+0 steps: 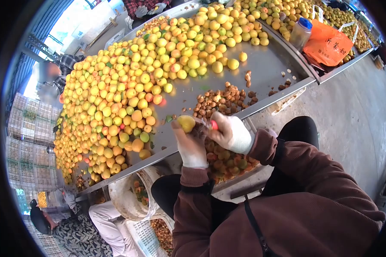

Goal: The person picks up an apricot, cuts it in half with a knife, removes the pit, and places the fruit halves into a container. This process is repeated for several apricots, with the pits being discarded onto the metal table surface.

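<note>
My left hand (191, 147), in a white glove, has its fingers wrapped round a yellow peach (186, 124) over the front edge of the metal table (176, 99). In my right hand (233, 135), also gloved, is a small knife with a red handle (214, 124). Its blade points toward the peach and is partly blurred. Just behind my hands lies a heap of brown pits (223, 101) on the metal. Below them, cut peach halves (227, 162) fill a container between my knees, partly hidden by my hands and sleeves.
A large pile of whole peaches (128, 81) covers the table's far and left parts. A dirty white bucket (126, 201) stands left of my legs, near a seated person (81, 227). An orange bag (328, 43) and a blue-lidded jar (301, 33) are at the right.
</note>
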Action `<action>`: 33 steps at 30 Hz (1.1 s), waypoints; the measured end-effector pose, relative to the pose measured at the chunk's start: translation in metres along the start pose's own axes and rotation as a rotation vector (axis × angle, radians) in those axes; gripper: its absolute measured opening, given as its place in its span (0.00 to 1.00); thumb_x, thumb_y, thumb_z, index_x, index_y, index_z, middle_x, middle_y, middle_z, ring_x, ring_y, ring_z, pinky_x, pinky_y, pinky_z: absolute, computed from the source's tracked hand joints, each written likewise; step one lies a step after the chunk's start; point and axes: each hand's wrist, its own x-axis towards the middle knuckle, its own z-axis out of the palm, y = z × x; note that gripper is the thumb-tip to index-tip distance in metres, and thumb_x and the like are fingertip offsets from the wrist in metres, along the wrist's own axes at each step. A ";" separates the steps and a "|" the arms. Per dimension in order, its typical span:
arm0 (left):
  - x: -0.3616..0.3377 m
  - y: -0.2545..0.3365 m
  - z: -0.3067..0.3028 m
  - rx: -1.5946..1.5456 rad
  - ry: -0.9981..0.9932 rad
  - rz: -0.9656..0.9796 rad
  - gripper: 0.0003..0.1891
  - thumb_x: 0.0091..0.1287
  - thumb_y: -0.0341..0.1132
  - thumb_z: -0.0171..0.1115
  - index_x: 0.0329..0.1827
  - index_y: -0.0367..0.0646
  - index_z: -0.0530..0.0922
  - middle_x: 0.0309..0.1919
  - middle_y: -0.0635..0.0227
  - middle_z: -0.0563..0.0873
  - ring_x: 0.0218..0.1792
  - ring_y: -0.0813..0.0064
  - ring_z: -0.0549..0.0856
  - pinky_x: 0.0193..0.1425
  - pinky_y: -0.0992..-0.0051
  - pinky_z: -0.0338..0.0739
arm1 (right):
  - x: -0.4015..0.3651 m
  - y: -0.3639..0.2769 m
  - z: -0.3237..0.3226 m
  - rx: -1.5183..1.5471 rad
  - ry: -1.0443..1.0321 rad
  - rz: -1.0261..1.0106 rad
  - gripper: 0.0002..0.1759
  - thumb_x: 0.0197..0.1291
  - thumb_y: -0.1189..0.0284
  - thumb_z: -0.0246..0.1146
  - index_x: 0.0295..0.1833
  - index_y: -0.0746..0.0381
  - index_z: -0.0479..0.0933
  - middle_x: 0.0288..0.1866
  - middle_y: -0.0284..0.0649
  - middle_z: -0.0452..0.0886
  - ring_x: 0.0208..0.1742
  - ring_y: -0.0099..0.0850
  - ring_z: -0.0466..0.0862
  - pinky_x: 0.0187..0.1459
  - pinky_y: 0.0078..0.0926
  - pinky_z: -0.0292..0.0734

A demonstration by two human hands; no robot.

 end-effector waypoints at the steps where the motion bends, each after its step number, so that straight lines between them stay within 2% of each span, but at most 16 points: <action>1: -0.003 -0.001 0.009 0.161 0.061 0.030 0.34 0.72 0.65 0.43 0.64 0.44 0.69 0.57 0.58 0.79 0.55 0.62 0.80 0.61 0.61 0.73 | 0.006 -0.001 -0.004 -0.012 0.012 0.000 0.17 0.62 0.60 0.63 0.43 0.62 0.71 0.29 0.50 0.79 0.33 0.52 0.82 0.32 0.43 0.76; 3: 0.002 -0.014 0.015 0.169 0.027 -0.031 0.31 0.75 0.61 0.41 0.66 0.43 0.68 0.57 0.58 0.79 0.55 0.65 0.80 0.62 0.64 0.72 | 0.015 0.000 -0.015 0.149 0.229 -0.120 0.16 0.61 0.59 0.63 0.42 0.62 0.72 0.31 0.50 0.78 0.36 0.51 0.82 0.36 0.41 0.77; 4: 0.009 -0.024 0.009 0.473 -0.041 0.114 0.29 0.76 0.57 0.40 0.65 0.42 0.68 0.57 0.58 0.78 0.55 0.66 0.79 0.62 0.66 0.72 | 0.016 -0.003 -0.018 0.105 0.191 -0.058 0.17 0.60 0.59 0.64 0.41 0.62 0.72 0.33 0.50 0.77 0.38 0.51 0.81 0.40 0.40 0.76; 5: 0.015 -0.029 0.005 0.773 -0.107 0.271 0.27 0.78 0.54 0.39 0.65 0.40 0.68 0.56 0.58 0.78 0.55 0.68 0.79 0.62 0.68 0.71 | 0.017 -0.003 -0.012 0.118 0.279 -0.081 0.18 0.59 0.58 0.65 0.41 0.62 0.73 0.32 0.50 0.78 0.37 0.52 0.81 0.39 0.40 0.76; 6: 0.017 -0.032 0.001 0.778 -0.119 0.276 0.27 0.78 0.54 0.39 0.65 0.40 0.68 0.56 0.58 0.78 0.55 0.68 0.79 0.62 0.68 0.71 | 0.017 -0.002 -0.011 0.135 0.283 -0.016 0.18 0.58 0.58 0.64 0.40 0.62 0.73 0.32 0.50 0.78 0.37 0.52 0.81 0.39 0.40 0.76; 9: 0.009 -0.040 -0.002 1.031 -0.093 0.556 0.22 0.79 0.45 0.45 0.62 0.34 0.70 0.55 0.55 0.78 0.54 0.65 0.80 0.58 0.72 0.74 | 0.021 0.004 0.000 0.192 0.279 0.123 0.18 0.58 0.59 0.63 0.39 0.64 0.74 0.31 0.50 0.78 0.37 0.51 0.81 0.39 0.39 0.76; 11: 0.002 -0.038 0.009 1.018 -0.023 0.536 0.19 0.78 0.41 0.46 0.60 0.34 0.71 0.53 0.55 0.78 0.53 0.65 0.81 0.56 0.72 0.75 | 0.024 0.009 0.009 0.229 0.277 0.197 0.17 0.59 0.59 0.62 0.39 0.64 0.74 0.30 0.50 0.78 0.36 0.49 0.81 0.39 0.38 0.75; 13: -0.004 -0.035 0.017 1.006 0.052 0.509 0.16 0.78 0.38 0.47 0.58 0.34 0.71 0.51 0.55 0.79 0.52 0.65 0.81 0.54 0.72 0.76 | 0.025 0.014 0.019 0.462 0.252 0.300 0.15 0.62 0.64 0.62 0.38 0.66 0.71 0.30 0.41 0.75 0.32 0.26 0.74 0.38 0.27 0.74; 14: -0.006 -0.035 0.018 1.144 0.038 0.582 0.15 0.78 0.37 0.47 0.56 0.34 0.72 0.49 0.57 0.79 0.50 0.66 0.81 0.53 0.71 0.76 | 0.026 0.014 0.021 0.528 0.280 0.262 0.15 0.62 0.64 0.61 0.37 0.67 0.71 0.30 0.37 0.74 0.32 0.22 0.71 0.37 0.26 0.73; 15: -0.007 -0.036 0.019 1.284 0.022 0.654 0.14 0.78 0.37 0.47 0.54 0.34 0.72 0.47 0.59 0.79 0.49 0.67 0.82 0.52 0.71 0.76 | 0.025 0.014 0.022 0.532 0.283 0.263 0.15 0.62 0.64 0.61 0.37 0.67 0.71 0.30 0.37 0.74 0.32 0.22 0.71 0.37 0.26 0.73; 16: -0.007 -0.038 0.019 1.288 0.016 0.654 0.14 0.78 0.37 0.47 0.54 0.34 0.72 0.47 0.59 0.79 0.49 0.67 0.82 0.52 0.71 0.76 | 0.023 0.014 0.023 0.519 0.282 0.284 0.16 0.61 0.62 0.59 0.38 0.66 0.72 0.30 0.44 0.75 0.33 0.33 0.75 0.38 0.31 0.73; 17: -0.005 -0.042 0.018 1.104 0.015 0.596 0.14 0.77 0.37 0.47 0.54 0.34 0.72 0.46 0.59 0.80 0.49 0.68 0.82 0.53 0.71 0.76 | 0.023 0.012 0.022 0.506 0.283 0.305 0.17 0.59 0.60 0.58 0.38 0.66 0.73 0.30 0.52 0.76 0.34 0.43 0.79 0.40 0.37 0.74; 18: -0.004 -0.044 0.017 0.919 0.016 0.536 0.14 0.77 0.37 0.47 0.53 0.35 0.73 0.46 0.59 0.80 0.49 0.69 0.82 0.54 0.71 0.76 | 0.023 0.013 0.022 0.509 0.287 0.305 0.17 0.59 0.60 0.58 0.38 0.66 0.73 0.30 0.52 0.76 0.34 0.43 0.79 0.40 0.37 0.74; 23: 0.008 -0.057 -0.008 0.778 -0.037 0.465 0.17 0.77 0.40 0.46 0.56 0.35 0.73 0.50 0.63 0.80 0.51 0.69 0.81 0.61 0.72 0.74 | 0.021 0.015 0.025 0.248 0.237 0.214 0.15 0.56 0.62 0.58 0.35 0.65 0.73 0.33 0.54 0.78 0.36 0.53 0.80 0.39 0.41 0.75; 25: 0.013 -0.062 -0.010 0.287 0.088 0.113 0.20 0.77 0.44 0.45 0.60 0.37 0.73 0.51 0.65 0.80 0.51 0.70 0.81 0.61 0.72 0.74 | 0.020 0.013 0.027 0.192 0.247 0.182 0.14 0.55 0.63 0.58 0.34 0.65 0.73 0.33 0.53 0.78 0.36 0.53 0.80 0.39 0.43 0.75; 33: 0.010 -0.056 -0.035 -0.096 0.069 -0.191 0.21 0.77 0.46 0.44 0.60 0.39 0.74 0.51 0.66 0.80 0.51 0.71 0.81 0.60 0.72 0.74 | 0.012 0.009 0.031 -0.079 0.224 -0.173 0.12 0.46 0.65 0.64 0.30 0.61 0.71 0.29 0.45 0.75 0.32 0.49 0.79 0.33 0.43 0.74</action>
